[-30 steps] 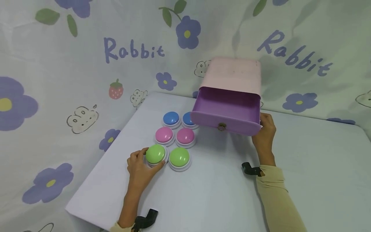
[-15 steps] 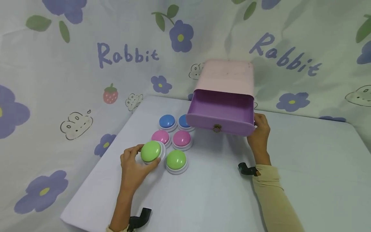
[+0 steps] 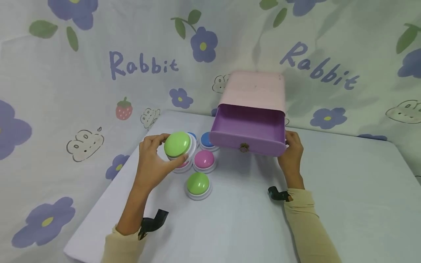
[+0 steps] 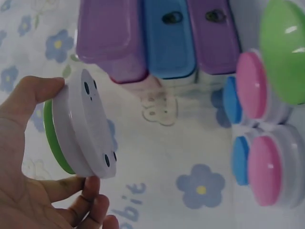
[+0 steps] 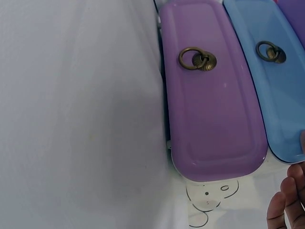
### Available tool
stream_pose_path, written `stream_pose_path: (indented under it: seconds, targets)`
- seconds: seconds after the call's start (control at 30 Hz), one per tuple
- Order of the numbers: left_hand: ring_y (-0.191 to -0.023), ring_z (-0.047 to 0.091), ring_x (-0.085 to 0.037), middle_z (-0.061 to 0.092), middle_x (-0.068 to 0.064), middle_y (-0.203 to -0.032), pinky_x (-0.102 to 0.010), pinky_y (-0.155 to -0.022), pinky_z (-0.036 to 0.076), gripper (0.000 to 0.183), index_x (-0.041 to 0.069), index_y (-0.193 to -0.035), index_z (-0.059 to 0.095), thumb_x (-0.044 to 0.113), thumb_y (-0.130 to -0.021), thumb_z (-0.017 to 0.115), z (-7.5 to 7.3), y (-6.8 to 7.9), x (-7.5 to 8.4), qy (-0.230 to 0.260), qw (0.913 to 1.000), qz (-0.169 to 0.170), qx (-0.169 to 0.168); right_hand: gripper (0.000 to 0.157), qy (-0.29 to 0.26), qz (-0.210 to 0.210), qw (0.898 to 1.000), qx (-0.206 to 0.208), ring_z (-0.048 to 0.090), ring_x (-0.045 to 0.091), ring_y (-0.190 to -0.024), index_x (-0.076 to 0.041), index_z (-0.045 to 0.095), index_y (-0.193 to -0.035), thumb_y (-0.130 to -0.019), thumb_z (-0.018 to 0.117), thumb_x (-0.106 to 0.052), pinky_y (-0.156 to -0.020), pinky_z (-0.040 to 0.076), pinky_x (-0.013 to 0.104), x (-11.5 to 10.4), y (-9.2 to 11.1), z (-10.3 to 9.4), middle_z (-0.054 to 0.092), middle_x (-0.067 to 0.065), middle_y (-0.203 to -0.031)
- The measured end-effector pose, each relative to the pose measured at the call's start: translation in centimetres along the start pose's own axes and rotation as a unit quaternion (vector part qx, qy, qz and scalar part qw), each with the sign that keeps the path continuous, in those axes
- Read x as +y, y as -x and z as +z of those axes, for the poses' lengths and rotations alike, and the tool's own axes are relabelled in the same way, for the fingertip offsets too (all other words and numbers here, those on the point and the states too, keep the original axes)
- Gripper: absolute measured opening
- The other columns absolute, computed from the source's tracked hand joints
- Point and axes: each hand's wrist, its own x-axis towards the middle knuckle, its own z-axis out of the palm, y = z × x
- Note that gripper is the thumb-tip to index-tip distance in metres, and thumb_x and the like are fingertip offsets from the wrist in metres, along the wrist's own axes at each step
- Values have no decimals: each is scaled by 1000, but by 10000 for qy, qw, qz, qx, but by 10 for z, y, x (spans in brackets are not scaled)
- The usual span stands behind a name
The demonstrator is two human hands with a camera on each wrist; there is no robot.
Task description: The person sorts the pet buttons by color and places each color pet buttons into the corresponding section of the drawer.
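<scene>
My left hand [image 3: 149,160] grips a green domed push button [image 3: 177,144] by its white base, thumb on one side and fingers on the other. It is raised above the table, tilted. In the left wrist view, black marks show on the button's underside [image 4: 97,126]. A second green button [image 3: 198,183] lies on the table. Behind it are two pink buttons [image 3: 204,159] and two blue ones [image 3: 206,140], partly covered by the raised button and the drawer. My right hand [image 3: 291,149] rests against the right side of a pink drawer cabinet [image 3: 253,89], its fingers partly hidden.
The cabinet's purple top drawer [image 3: 227,140] is pulled out with nothing visible inside. Beneath it are a blue drawer [image 5: 274,90] and a purple drawer [image 5: 214,114], both closed with ring pulls. Patterned cloth [image 3: 148,33] hangs behind the white table [image 3: 236,226].
My left hand has lifted the green button off the table and carried it up and forward, over the pink and blue ones. My right hand stays at the cabinet; the view shifts slightly.
</scene>
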Motion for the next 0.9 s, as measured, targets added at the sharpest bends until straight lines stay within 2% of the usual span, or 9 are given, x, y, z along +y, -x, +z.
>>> stream_pose_path:
  seconds: [0.13,0.3,0.67,0.9]
  targets:
    - [-124,34,-32,45,-14,-129,-55,-95,35,73,4,-133,57,36,-75,86,-6,-16,21,-7,9997,197,-106,31,-36,67,10000,-46,53,18,-90,3,70,-118,-88,70,6,-76,40,21,-1,1,-1,60,19,-108]
    - [-125,34,-29,45,-11,-129,-56,-98,35,72,6,-132,59,38,-74,87,-5,-33,44,6,9989,396,-266,34,-58,34,10000,-60,54,19,-91,3,69,-121,-88,70,7,-76,40,22,-2,0,-2,60,19,-109]
    - [-123,34,-25,47,-8,-128,-48,-93,38,74,8,-131,59,43,-72,86,16,-62,78,-19,9960,668,-601,37,-6,158,9998,-88,56,22,-92,2,68,-123,-87,71,8,-75,42,19,-2,-1,-2,60,17,-109]
    - [-123,34,-24,47,-8,-127,-48,-95,39,77,9,-133,59,47,-72,85,30,-73,95,-4,9945,722,-762,40,-77,179,9998,-105,56,21,-92,2,67,-125,-86,71,9,-75,44,33,-1,-1,-2,60,19,-110]
